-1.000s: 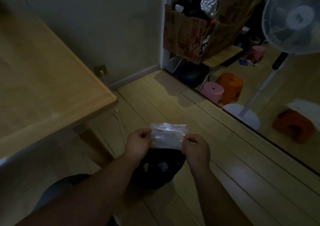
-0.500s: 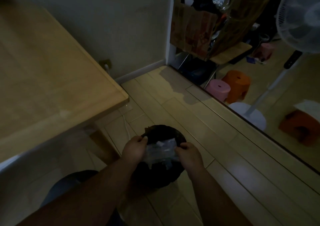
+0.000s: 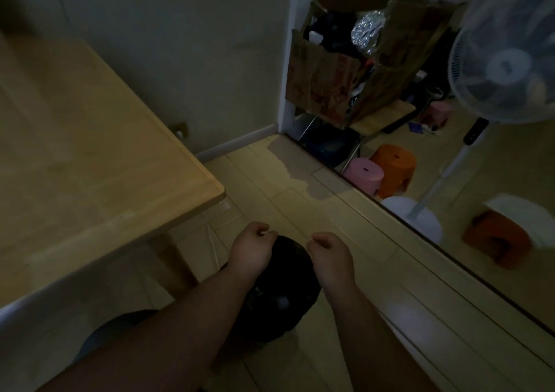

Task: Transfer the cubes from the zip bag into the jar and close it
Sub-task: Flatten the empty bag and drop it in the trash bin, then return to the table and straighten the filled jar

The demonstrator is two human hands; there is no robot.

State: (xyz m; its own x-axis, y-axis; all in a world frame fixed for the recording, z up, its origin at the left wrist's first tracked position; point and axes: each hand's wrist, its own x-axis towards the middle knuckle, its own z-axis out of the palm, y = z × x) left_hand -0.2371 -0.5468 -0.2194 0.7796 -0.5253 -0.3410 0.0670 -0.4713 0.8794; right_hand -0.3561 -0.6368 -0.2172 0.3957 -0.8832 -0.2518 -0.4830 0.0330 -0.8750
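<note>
Head view: no bag or jar in sight

Table point(image 3: 90, 166) sits left. Dark bin point(image 3: 285, 274) stands near, on the floor. Left hand point(image 3: 249, 253) and right hand point(image 3: 330, 259) hover over it, curled, holding nothing. Cubes, jar, bag: not seen, so progress can't be judged.

Left: table point(image 3: 120, 166) corner overhangs, close beside the black bin point(image 3: 288, 274).
Ahead, right: open floor point(image 3: 300, 193) up to the fan base point(image 3: 420, 221).

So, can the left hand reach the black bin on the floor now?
Probably yes. The left hand hangs over the bin on its left side, and nothing shows between them. The right hand is over the other side, out of its way. The picture is dim, though.
</note>
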